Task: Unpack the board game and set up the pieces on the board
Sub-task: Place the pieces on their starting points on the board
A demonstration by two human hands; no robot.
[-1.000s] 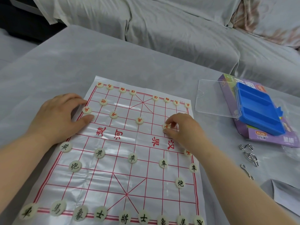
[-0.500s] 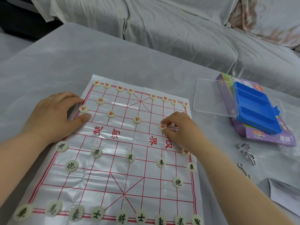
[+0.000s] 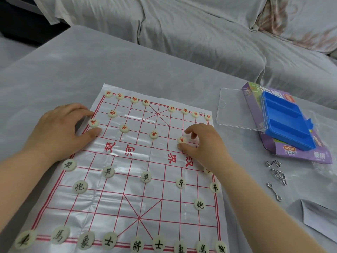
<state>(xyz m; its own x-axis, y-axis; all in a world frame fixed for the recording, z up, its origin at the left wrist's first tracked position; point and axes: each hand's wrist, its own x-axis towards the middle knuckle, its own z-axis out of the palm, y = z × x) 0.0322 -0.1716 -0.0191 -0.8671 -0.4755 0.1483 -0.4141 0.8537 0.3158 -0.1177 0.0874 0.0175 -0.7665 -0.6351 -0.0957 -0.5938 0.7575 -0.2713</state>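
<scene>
A plastic xiangqi board sheet (image 3: 127, 203) lies on the cloth-covered table. Red-lettered pieces stand along its far rows and black-lettered pieces (image 3: 145, 177) along the near rows. My right hand (image 3: 204, 143) hovers curled over a red soldier piece (image 3: 181, 140) on the right half. The thumb lies against the piece's near edge, while the fingertips are lifted just off it. My left hand (image 3: 60, 130) rests flat on the board's left edge, its thumb on the sheet, beside another red soldier (image 3: 93, 122). One more piece (image 3: 207, 169) peeks out under my right wrist.
To the right of the board, a blue compartment tray (image 3: 286, 123) sits on a purple game box (image 3: 302, 154), with a clear lid (image 3: 237, 110) beside it. Metal wire puzzles (image 3: 277, 172) and a grey paper (image 3: 313, 220) lie nearer. A sheet-covered sofa (image 3: 182, 33) runs behind.
My right fingertips have lifted off the red soldier, which now shows fully on its point. The left hand has stayed on the board's edge.
</scene>
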